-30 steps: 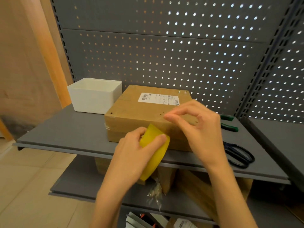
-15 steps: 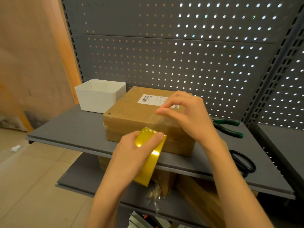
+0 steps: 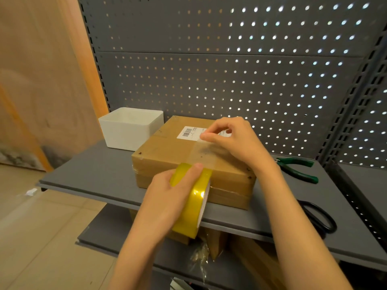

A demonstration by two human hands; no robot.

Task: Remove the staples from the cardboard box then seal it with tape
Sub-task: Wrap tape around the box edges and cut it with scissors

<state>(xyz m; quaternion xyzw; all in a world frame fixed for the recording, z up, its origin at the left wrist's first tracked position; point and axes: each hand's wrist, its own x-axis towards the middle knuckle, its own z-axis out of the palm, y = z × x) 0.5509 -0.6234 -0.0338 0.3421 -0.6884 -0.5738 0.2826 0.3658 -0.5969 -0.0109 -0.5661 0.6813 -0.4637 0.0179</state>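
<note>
Cardboard box (image 3: 188,164) sits mid-shelf (image 3: 88,170), toward the back, with a white bin (image 3: 129,130) just beside it at the rear left corner. Left hand (image 3: 167,197) grips the yellow tape roll (image 3: 193,197) at the box's front edge, and right hand (image 3: 232,141) pinches the clear tape's free end (image 3: 202,138) down near the shipping label (image 3: 188,132). Honestly the risk here is the strip going on crooked or wrinkling if the roll drifts sideways, or lifting if that end isn't pressed flat. Pliers (image 3: 297,169) and scissors (image 3: 318,216) lie along the right edge.
</note>
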